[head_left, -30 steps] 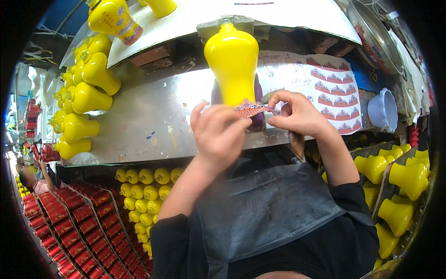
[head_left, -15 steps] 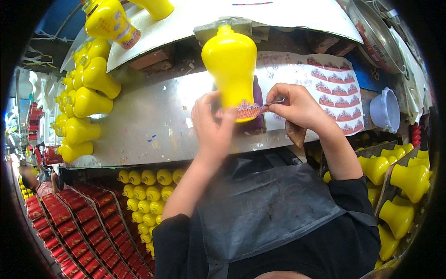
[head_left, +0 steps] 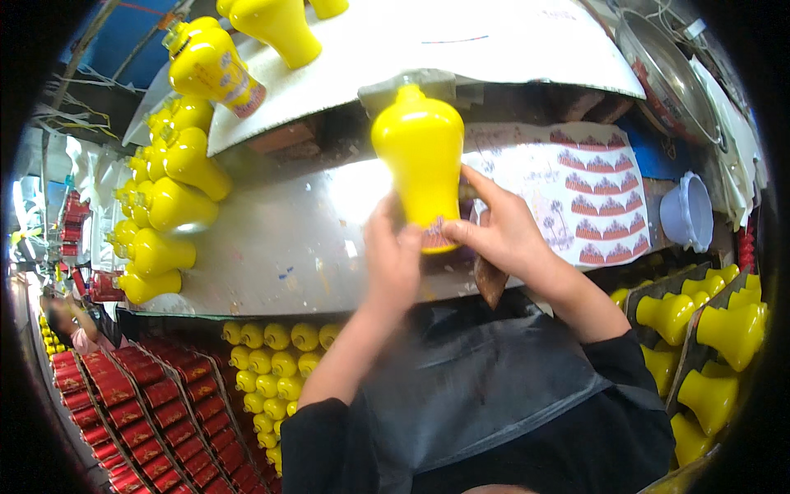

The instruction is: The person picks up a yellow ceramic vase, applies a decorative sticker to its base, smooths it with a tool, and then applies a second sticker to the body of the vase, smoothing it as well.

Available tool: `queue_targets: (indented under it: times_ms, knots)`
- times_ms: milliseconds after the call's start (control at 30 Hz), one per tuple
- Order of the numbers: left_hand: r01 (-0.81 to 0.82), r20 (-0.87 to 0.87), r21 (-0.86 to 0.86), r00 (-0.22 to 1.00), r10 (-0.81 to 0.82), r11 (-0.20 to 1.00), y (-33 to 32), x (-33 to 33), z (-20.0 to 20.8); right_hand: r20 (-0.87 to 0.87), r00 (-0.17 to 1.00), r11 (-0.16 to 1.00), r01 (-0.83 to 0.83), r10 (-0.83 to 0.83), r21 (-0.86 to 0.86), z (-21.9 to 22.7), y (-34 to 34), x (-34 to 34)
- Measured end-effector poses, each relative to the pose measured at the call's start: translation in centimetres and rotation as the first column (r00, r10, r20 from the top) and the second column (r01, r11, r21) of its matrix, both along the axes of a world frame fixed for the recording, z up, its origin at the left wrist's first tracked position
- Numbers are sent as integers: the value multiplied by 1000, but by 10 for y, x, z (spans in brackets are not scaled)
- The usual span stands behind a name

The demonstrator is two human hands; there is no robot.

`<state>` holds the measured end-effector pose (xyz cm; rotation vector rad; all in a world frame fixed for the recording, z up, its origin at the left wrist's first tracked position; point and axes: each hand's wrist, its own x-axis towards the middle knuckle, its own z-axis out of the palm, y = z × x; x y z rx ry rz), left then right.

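Note:
A glossy yellow bottle (head_left: 418,156) lies on its side in front of me, its neck at a grey block (head_left: 378,97) and its base toward me. A patterned red and purple decal (head_left: 435,235) wraps the surface near the base. My left hand (head_left: 391,257), blurred, is curled against the left side of the base. On the other side, my right hand (head_left: 506,230) presses its thumb onto the decal, fingers around the bottle. A brown, pointed, flat piece (head_left: 490,282) sticks out below my right palm; its upper part is hidden.
A sheet of matching decals (head_left: 605,198) lies to the right, beside a pale lilac tub (head_left: 686,212). Several yellow bottles (head_left: 177,206) line the metal table's (head_left: 271,247) left end. A decorated bottle (head_left: 210,66) lies on the white board (head_left: 494,49). Red boxes (head_left: 144,403) are stacked lower left.
My right hand has let go of the decal's loose right end and moved in to hold the bottle, thumb on the decal. The whole view has shifted slightly.

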<state>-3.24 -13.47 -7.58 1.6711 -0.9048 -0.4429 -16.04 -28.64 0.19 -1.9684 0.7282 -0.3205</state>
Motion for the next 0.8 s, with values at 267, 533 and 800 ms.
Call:
queue_targets:
  times_ms: [267, 533, 800]
  knots:
    - [38, -240, -123, 969, -67, 992, -3, -5, 8, -29, 1000, 1000, -13, 12, -5, 10, -1, -1]
    - [38, 15, -74, 999, -37, 997, 0, -2, 15, 3, 999, 972, 32, -34, 232, 0, -5, 2]
    - [15, -117, -122, 993, -29, 992, -1, -4, 12, -15, 1000, 994, 24, -22, 105, 1, -1, 0]
